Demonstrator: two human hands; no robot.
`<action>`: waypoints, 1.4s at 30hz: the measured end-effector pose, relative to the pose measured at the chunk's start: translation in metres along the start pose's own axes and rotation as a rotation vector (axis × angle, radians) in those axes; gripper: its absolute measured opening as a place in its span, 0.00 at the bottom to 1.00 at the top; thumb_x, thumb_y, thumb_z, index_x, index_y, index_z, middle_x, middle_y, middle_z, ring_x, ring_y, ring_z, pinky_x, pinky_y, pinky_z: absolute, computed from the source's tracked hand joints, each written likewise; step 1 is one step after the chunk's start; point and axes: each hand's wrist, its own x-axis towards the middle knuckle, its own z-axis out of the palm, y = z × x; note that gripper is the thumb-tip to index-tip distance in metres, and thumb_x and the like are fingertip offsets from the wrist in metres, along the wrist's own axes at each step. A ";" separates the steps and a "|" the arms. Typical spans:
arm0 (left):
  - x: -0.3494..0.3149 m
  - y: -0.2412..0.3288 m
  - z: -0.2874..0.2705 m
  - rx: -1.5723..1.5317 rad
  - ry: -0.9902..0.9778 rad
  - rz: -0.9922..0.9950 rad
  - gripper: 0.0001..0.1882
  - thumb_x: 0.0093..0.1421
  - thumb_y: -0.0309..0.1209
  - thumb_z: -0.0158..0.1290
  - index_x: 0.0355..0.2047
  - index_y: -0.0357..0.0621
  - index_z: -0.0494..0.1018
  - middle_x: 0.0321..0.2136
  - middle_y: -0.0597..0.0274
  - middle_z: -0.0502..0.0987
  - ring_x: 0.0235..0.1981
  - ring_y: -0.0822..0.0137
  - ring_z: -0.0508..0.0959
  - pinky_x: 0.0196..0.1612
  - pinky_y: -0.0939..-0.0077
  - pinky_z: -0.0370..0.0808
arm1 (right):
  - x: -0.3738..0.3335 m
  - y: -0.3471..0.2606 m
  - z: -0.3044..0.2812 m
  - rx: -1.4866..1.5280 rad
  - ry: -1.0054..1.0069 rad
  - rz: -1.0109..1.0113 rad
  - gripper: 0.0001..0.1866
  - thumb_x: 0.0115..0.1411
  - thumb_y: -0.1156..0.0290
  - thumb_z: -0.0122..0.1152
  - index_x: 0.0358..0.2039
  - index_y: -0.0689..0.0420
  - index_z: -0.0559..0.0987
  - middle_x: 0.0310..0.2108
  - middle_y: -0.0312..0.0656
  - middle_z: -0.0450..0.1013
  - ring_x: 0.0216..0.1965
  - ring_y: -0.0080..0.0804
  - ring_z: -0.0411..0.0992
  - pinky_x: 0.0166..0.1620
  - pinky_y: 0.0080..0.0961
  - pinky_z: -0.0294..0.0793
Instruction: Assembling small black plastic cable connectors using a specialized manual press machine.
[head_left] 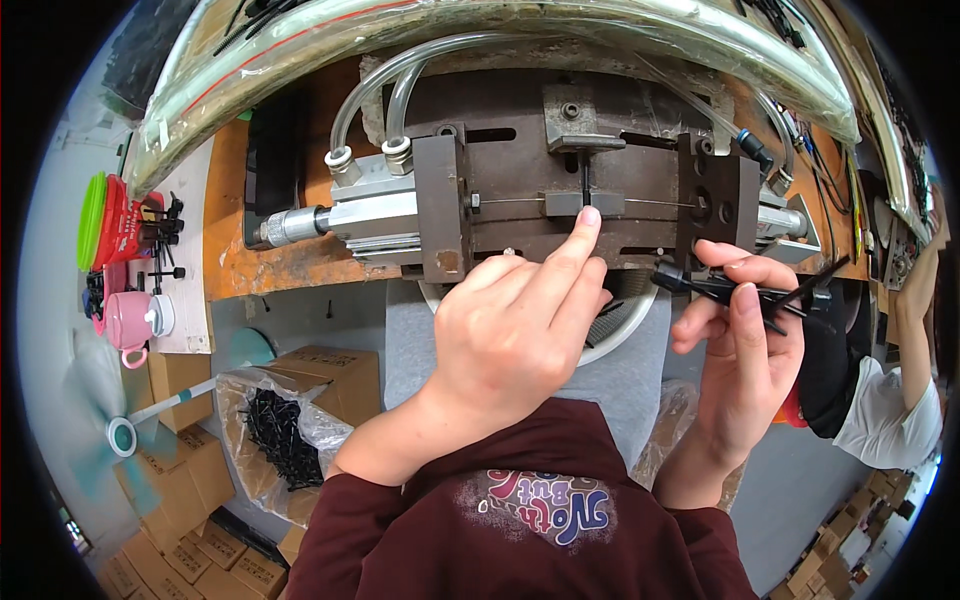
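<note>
A brown metal fixture [520, 232] sits on the wooden bench, with a metal cylinder [375, 222] at its left and a fitting at its right. A slim black stem [586, 176] stands at the small grey block [560, 205] in its middle. My left hand [515, 330] reaches there, its index fingertip touching the stem's near end. The other left fingers are loosely bent, and the thumb is mostly hidden. Just right of the fixture, my right hand [745, 360] is closed around several black plastic pieces with thin stems [705, 287].
Clear hoses [350, 105] arch over the fixture's left side. A rounded plastic-wrapped edge [480, 40] runs across the back. Below left are a bag of black parts [275, 435], cartons [340, 380] and a fan [122, 437]. Another person's arm [912, 310] shows far right.
</note>
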 end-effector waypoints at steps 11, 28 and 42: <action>0.004 0.004 -0.014 -0.313 0.007 -0.017 0.18 0.40 0.28 0.67 0.35 0.42 0.80 0.39 0.58 0.80 0.24 0.69 0.78 0.28 0.79 0.74 | -0.001 -0.002 -0.004 0.132 -0.028 0.170 0.06 0.65 0.74 0.50 0.39 0.65 0.69 0.37 0.57 0.74 0.15 0.24 0.67 0.18 0.15 0.68; -0.001 0.017 -0.030 -0.476 -0.057 0.099 0.16 0.41 0.24 0.61 0.35 0.45 0.82 0.32 0.67 0.77 0.28 0.69 0.79 0.29 0.78 0.78 | 0.004 -0.009 0.004 0.399 -0.215 0.365 0.08 0.64 0.73 0.48 0.35 0.67 0.68 0.30 0.59 0.73 0.11 0.17 0.60 0.13 0.09 0.60; -0.011 -0.002 -0.035 -0.493 -0.018 0.076 0.16 0.38 0.23 0.65 0.33 0.40 0.81 0.39 0.52 0.79 0.28 0.65 0.79 0.29 0.77 0.76 | 0.004 -0.001 -0.005 0.149 -0.073 -0.004 0.10 0.68 0.71 0.42 0.38 0.66 0.68 0.37 0.58 0.72 0.13 0.18 0.59 0.18 0.11 0.59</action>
